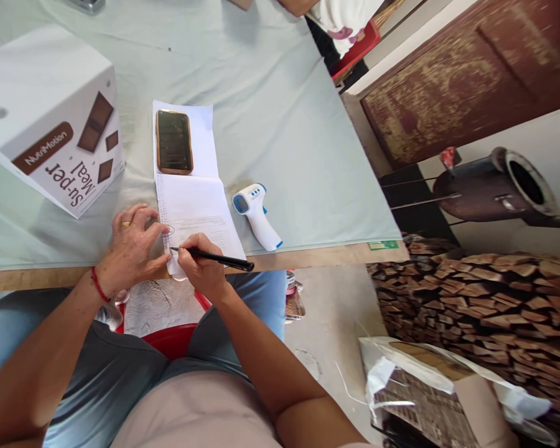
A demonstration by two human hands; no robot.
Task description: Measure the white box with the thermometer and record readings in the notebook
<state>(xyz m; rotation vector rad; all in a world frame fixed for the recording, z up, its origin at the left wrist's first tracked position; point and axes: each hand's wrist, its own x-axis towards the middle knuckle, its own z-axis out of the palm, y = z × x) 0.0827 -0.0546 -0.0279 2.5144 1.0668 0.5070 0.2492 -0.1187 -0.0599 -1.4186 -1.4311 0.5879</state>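
Note:
A white sheet of paper (193, 196), creased across the middle and bearing lines of small print or writing, lies at the table's front edge. My right hand (200, 264) is closed round a black pen (221, 256), its tip at the paper's lower left. With fingers spread and slightly bent, my left hand (133, 246) rests at the paper's left edge, fingertips touching it. A smartphone (174, 142) in a brown case lies on the upper part of the paper. To the right of the paper is a white and blue infrared thermometer (257, 214).
A large white box (51, 124) printed "NutriMotion" stands on the left of the cloth-covered table (298, 149). Right of the table are a dark metal stove (480, 186), stacked firewood (485, 292) and a bag-lined carton (424, 398). A red stool (170, 341) is beneath me.

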